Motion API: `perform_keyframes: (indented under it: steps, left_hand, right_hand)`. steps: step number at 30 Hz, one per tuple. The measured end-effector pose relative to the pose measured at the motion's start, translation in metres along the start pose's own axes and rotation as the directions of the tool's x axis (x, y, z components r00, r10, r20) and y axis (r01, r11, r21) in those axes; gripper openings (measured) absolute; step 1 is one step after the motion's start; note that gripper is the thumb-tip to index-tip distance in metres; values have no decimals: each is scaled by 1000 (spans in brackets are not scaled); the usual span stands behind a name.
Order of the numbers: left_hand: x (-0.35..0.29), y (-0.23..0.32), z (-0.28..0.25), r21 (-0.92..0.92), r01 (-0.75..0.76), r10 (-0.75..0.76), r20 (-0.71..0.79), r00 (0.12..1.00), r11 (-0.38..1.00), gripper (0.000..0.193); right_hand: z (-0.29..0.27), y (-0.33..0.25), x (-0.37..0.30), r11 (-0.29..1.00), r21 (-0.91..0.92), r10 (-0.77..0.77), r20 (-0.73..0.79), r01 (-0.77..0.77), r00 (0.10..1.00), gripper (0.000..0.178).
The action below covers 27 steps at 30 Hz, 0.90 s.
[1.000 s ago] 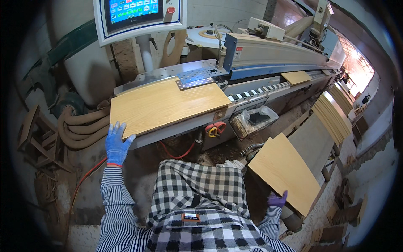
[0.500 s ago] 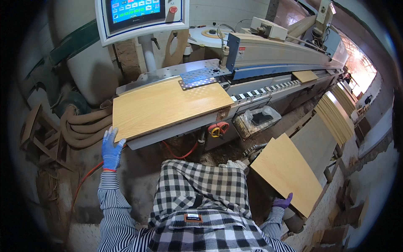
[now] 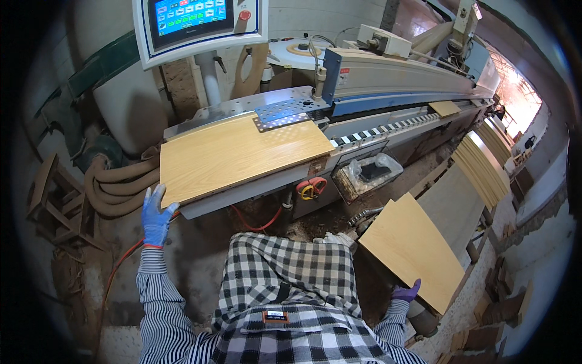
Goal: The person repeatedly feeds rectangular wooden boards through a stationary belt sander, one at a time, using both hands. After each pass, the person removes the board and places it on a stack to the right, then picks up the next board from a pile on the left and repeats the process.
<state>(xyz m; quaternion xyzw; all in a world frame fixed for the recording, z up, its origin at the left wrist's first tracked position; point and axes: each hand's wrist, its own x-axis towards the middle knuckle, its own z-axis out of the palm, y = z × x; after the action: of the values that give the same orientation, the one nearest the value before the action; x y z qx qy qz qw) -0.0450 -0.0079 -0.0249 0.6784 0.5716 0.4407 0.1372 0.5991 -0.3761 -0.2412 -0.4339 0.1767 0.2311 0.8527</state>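
Observation:
My left hand [image 3: 156, 219], in a blue glove, is at the near left corner of a wood-grain panel [image 3: 242, 158] lying flat on the infeed table of a long edge-banding machine [image 3: 400, 76]. Its fingers are spread, the fingertips against the panel's end. Low on the right, my right hand [image 3: 405, 292], in a purple glove, grips the near edge of another wood-grain panel [image 3: 415, 246], thumb on top and the other fingers hidden. A second sheet seems to lie beneath that panel. A perforated blue plate [image 3: 282, 114] overlaps the far edge of the panel on the machine.
A control screen [image 3: 191, 15] with a red button stands at upper left. Farther along the machine lies a smaller panel [image 3: 444, 108]. Stacked boards [image 3: 479, 164] are at right. Below the machine are a plastic-lined bin [image 3: 368, 173], orange-handled tool [image 3: 310, 188] and hoses [image 3: 115, 188].
The view has shifted slightly. The far panel has moved a little farther along the machine. My left fingers are spread somewhat wider at the panel's corner; my right hand keeps its place on the other panel.

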Motion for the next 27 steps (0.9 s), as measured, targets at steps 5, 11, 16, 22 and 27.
perform_keyframes:
  steps: [5,11,16,22,27]
  left_hand:
    - [6,26,18,-45,31,-32,-11,999,998,63]
    - [12,14,52,114,-53,61,-66,996,992,70]
    - [19,69,83,277,-140,142,15,990,950,66]
    - [29,75,111,187,-324,300,147,943,927,58]
    - [27,70,111,214,-369,334,184,925,904,51]
  right_hand:
    - [-27,-13,23,992,68,118,-117,-110,986,88]
    - [6,-14,-14,977,210,46,-41,-37,998,72]
    - [-57,-25,39,959,282,29,-65,-9,997,56]
    - [-94,-54,36,963,27,215,529,-270,821,50]
    - [-25,-69,-56,991,-103,-77,104,88,992,31]
